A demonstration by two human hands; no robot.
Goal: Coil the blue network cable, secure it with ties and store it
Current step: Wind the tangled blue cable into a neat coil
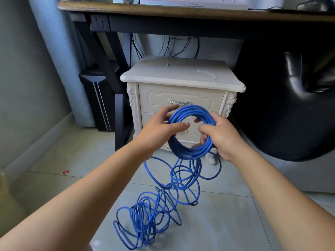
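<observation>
A blue network cable [188,113] is partly wound into a round coil held upright in front of me. My right hand [219,136] grips the coil's right side, fingers wrapped through the ring. My left hand [159,131] is at the coil's left side, fingers spread, touching the strands. From the coil's bottom the rest of the cable [154,211] hangs down in loose tangled loops onto the floor. White cable ties [206,73] lie on top of the nightstand behind.
A cream nightstand [181,95] with drawers stands just behind the coil, under a dark wooden desk [163,11]. A black leather chair [293,98] is at the right. A black computer tower [97,98] stands at the left. The floor is pale tile [226,214].
</observation>
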